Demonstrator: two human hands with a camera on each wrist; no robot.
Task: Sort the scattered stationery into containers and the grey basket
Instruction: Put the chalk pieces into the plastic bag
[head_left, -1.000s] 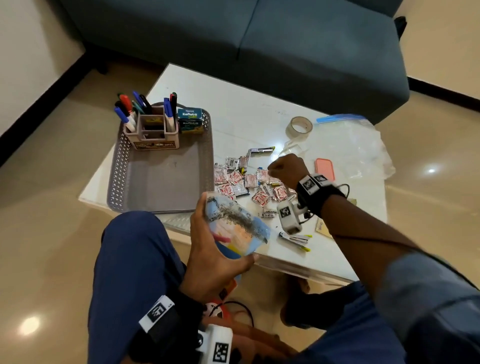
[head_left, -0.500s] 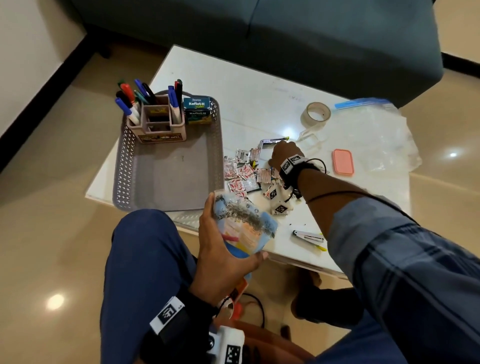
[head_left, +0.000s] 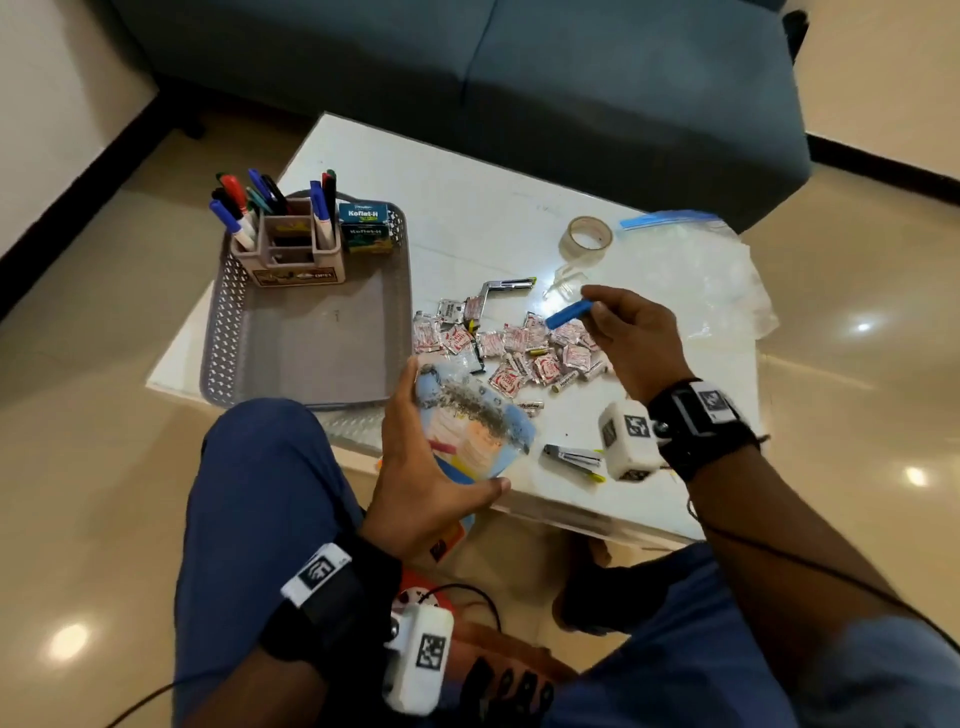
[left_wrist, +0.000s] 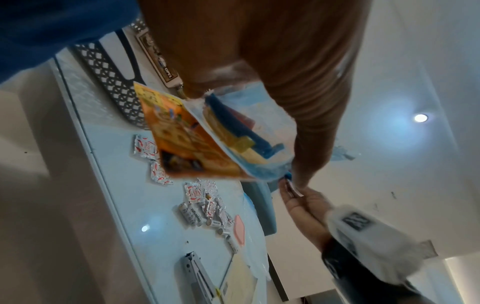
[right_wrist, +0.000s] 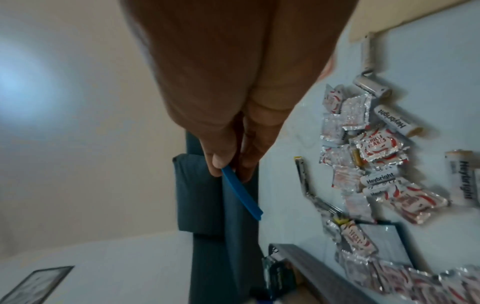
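My right hand (head_left: 618, 327) pinches a flat blue strip (head_left: 568, 314) by one end, lifted above the pile of red-and-silver sachets (head_left: 511, 353) on the white table (head_left: 467, 223). In the right wrist view the blue strip (right_wrist: 240, 192) sticks out below my thumb and fingers. My left hand (head_left: 415, 467) grips a clear pouch (head_left: 470, 426) with coloured items inside, held at the table's near edge. In the left wrist view the pouch (left_wrist: 228, 135) shows blue and yellow pieces within. The grey basket (head_left: 306, 332) sits at the left with a pen holder (head_left: 291, 249) in it.
A Koflet-H box (head_left: 365, 227) stands in the basket's far corner. Tape roll (head_left: 587, 236), a clear zip bag (head_left: 691, 270), a metal tool (head_left: 506, 288), small batteries (head_left: 563, 382) and a stapler (head_left: 574, 460) lie on the table. A grey sofa (head_left: 519, 78) stands behind.
My right hand has come up off the sachet pile and now holds the blue strip, moved right and slightly nearer. The left hand keeps holding the pouch.
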